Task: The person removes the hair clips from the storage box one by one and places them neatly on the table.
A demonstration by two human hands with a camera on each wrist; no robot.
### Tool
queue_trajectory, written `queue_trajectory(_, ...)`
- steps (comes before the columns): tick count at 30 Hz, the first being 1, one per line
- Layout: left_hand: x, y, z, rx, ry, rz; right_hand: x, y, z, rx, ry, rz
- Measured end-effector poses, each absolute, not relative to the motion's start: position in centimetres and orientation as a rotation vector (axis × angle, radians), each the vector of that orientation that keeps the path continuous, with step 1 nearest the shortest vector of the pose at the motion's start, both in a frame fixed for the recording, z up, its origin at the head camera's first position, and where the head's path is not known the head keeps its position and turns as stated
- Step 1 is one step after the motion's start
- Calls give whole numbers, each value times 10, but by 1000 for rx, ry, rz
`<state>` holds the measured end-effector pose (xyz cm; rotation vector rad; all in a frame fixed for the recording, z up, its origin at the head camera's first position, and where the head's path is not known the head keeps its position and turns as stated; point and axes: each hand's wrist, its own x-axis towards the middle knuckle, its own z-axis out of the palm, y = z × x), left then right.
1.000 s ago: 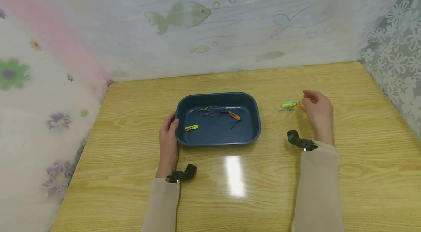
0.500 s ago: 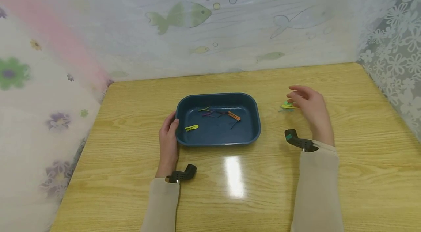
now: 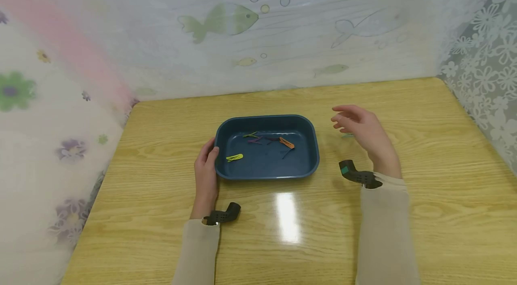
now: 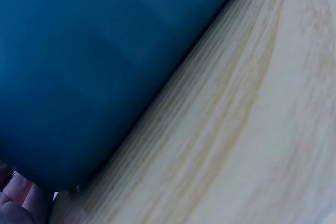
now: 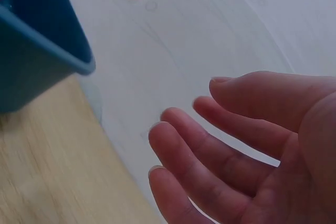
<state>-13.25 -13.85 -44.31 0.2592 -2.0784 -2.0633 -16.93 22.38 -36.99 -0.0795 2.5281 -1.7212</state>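
Observation:
My left hand (image 3: pixel 206 166) holds the left end of a dark blue plastic basin (image 3: pixel 266 179), thumb at the rim and fingers along the outer wall. Several snap hair clips lie inside it, among them a yellow hair clip (image 3: pixel 235 157), an orange hair clip (image 3: pixel 286 142) and a purple hair clip (image 3: pixel 255 140). To the right of the basin, my right hand (image 3: pixel 365 129) hovers over the table, fingers loosely bent and apart. The right wrist view shows nothing between those fingers (image 5: pixel 199 166). Beneath the hand, a pale teal hair clip (image 3: pixel 348 135) peeks out; other clips there are hidden.
The wood-grain table (image 3: pixel 323 231) has a rounded far right corner. A pale wall covering with fish drawings (image 3: pixel 226 18) stands behind it. Flowered panels flank both sides. A bright light reflection lies in front of the basin.
My right hand has moved left, from the right side of the small clip pile to above it, now covering most of the clips. The left hand and basin have stayed in place.

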Motion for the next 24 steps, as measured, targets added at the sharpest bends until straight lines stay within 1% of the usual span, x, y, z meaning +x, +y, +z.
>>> queue_trajectory(11,-133,-140,-445,248,-2076,-2066,-171,193,-365,-282,2462,-1633)
queue_trajectory(24,-134,-142,-448,260,-2069,-2089,-171,169,-365,-428,2341,-1537)
